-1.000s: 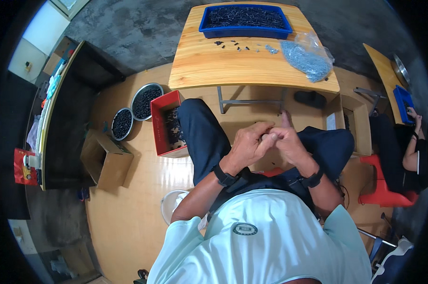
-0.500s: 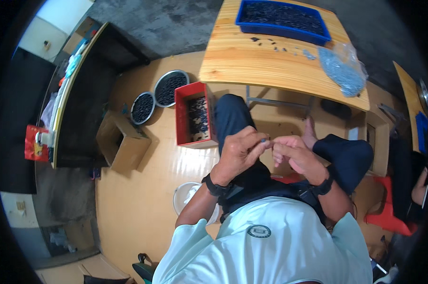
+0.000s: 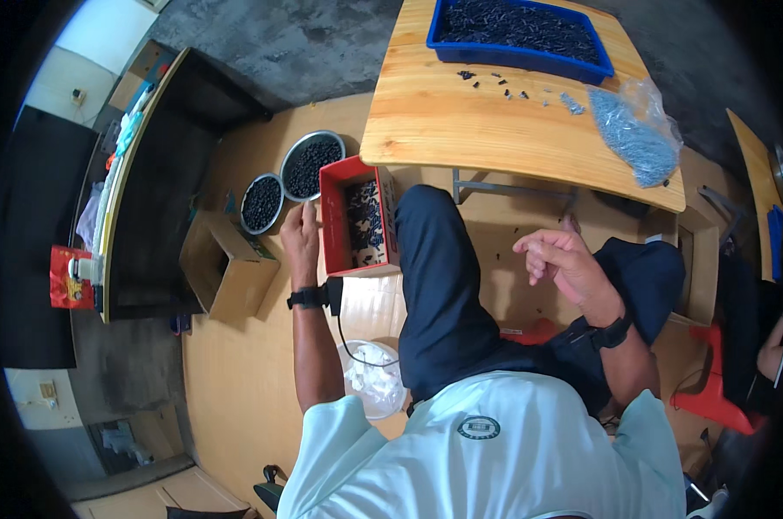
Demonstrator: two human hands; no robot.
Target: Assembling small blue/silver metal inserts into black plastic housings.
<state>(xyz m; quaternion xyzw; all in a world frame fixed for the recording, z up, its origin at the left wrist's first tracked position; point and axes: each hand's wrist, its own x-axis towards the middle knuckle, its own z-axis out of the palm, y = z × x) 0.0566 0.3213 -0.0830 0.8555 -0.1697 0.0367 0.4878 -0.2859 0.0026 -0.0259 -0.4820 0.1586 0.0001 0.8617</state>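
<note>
A wooden desk stood behind and to the right of the red box, carrying a blue tray of dark pieces. Your left hand hung just left of the box, by the near edge of the larger bowl, whose black pieces sat behind and left of the box. Its fingers were drawn close together; I could not tell whether they pinched anything or touched the rim. Your right hand was well right of the box, fingers loosely curled, any small piece in them too hidden to make out. Letting go short of the rim could have dropped a piece between bowl and box, and the cable dangling in front of the box could have snagged if you pulled back carelessly.
</note>
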